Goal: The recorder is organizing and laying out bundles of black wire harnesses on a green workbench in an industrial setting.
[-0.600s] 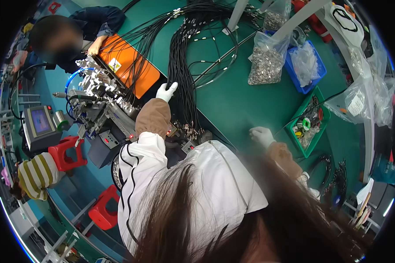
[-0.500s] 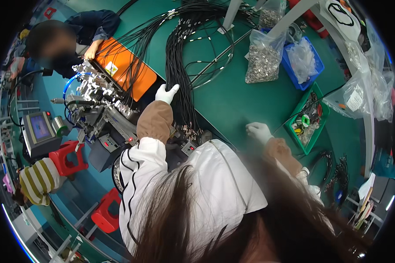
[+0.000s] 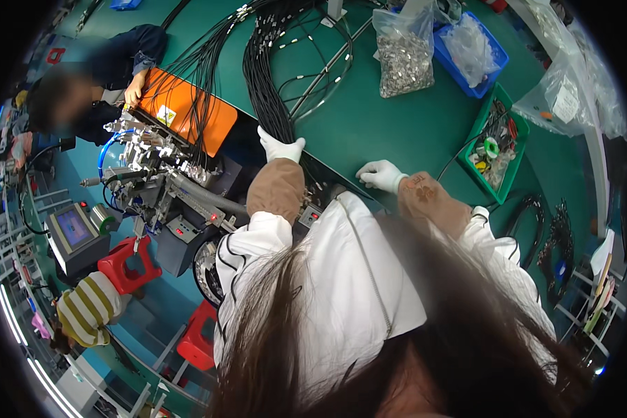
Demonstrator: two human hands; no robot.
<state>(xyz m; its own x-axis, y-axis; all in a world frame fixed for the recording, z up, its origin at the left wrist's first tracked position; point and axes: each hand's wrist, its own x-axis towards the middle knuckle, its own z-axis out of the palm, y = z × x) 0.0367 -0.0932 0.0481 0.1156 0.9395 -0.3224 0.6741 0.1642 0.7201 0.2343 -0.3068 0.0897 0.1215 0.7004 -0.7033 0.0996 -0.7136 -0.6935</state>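
My left hand (image 3: 280, 149), in a white glove, is closed round a thick bundle of black cables (image 3: 263, 76), thumb on one side and fingers on the other. The bundle runs away from me over the green table (image 3: 348, 132), with small white and metal ends scattered along it. Near the table's front edge is my right hand (image 3: 382, 175), also gloved in white. Its fingers are curled together, apart from the cables, and nothing shows in them. Brown sleeve covers wrap both forearms.
At left, a metal machine (image 3: 153, 157) stands below an orange board (image 3: 188, 111) with cables across it; a co-worker's hand (image 3: 134, 89) rests there. Right of the bundle are a bag of metal parts (image 3: 405, 59), a blue bin (image 3: 503, 59) and a green bin (image 3: 517, 143). Red stools (image 3: 127, 265) stand behind.
My left hand has shifted nearer to me and now wraps the bundle rather than lying at its left side. My right hand has moved left, closer to the cables. The view has shifted too.
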